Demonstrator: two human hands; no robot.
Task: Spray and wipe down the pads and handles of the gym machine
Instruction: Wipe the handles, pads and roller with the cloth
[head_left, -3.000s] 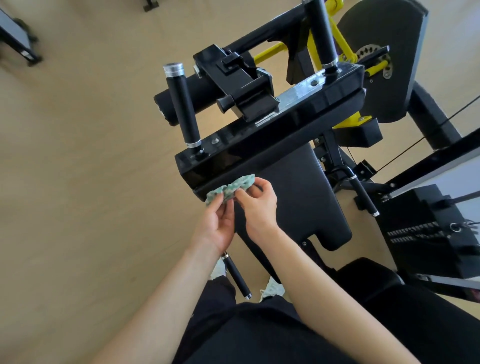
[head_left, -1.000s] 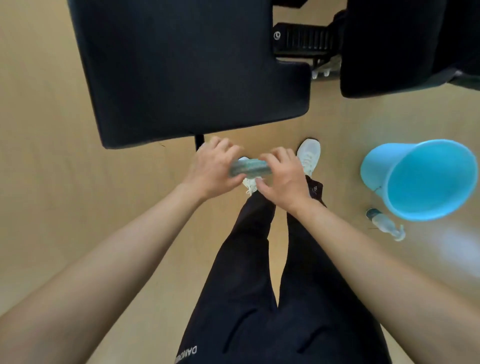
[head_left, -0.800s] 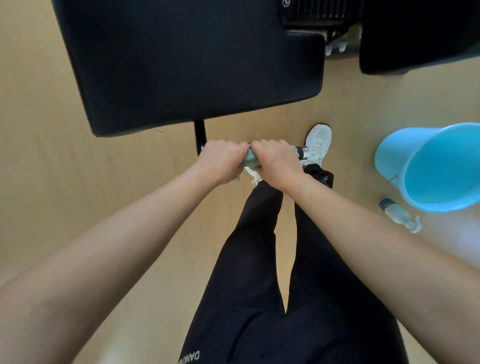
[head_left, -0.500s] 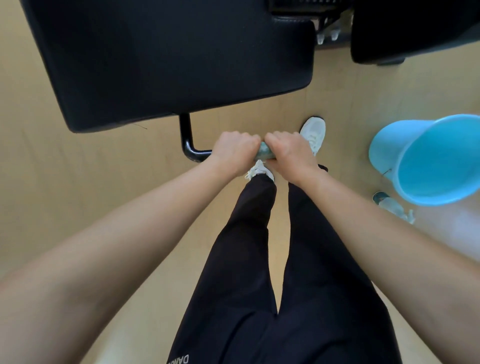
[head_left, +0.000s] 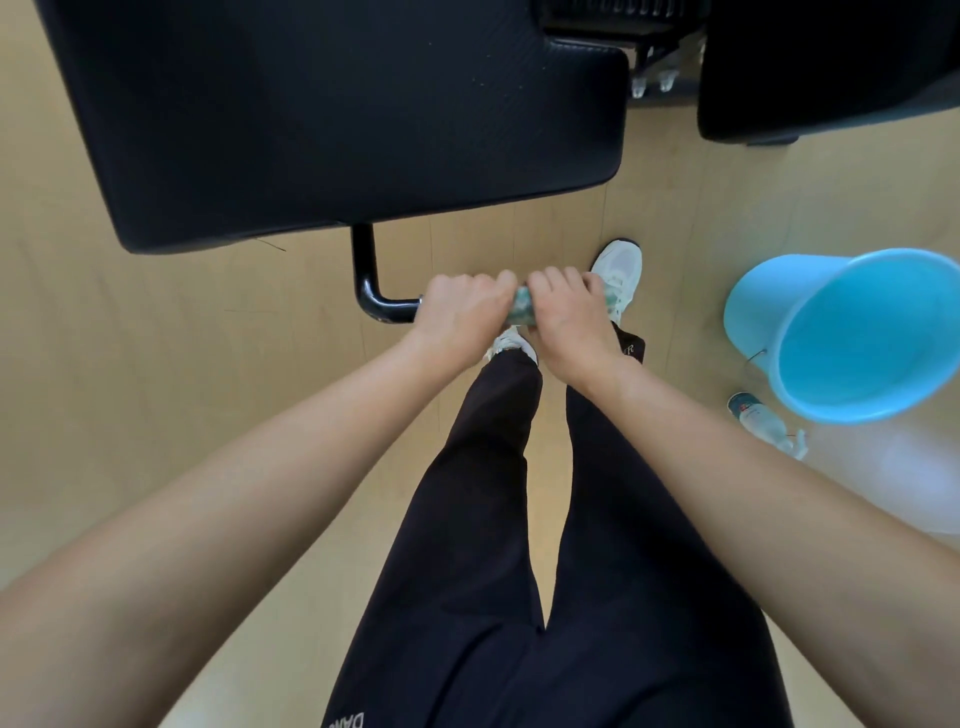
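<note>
Standing over the machine, the person reaches both forearms forward past dark trousers (head_left: 493, 519). Left hand (head_left: 462, 314) and right hand (head_left: 566, 317) are clenched side by side around the horizontal handle (head_left: 387, 306). They trap a green cloth (head_left: 521, 307) against it, so the wrapped grip can rub the whole circumference at once. Most of the cloth is probably hidden under the palms. On the floor (head_left: 156, 389) to the right, a spray bottle (head_left: 763, 422) lies just beside a blue bucket (head_left: 753, 312), near enough for re-wetting. Beyond the hands, the large black pad (head_left: 337, 114) overhangs the handle, with a second pad (head_left: 821, 62) farther right.
</note>
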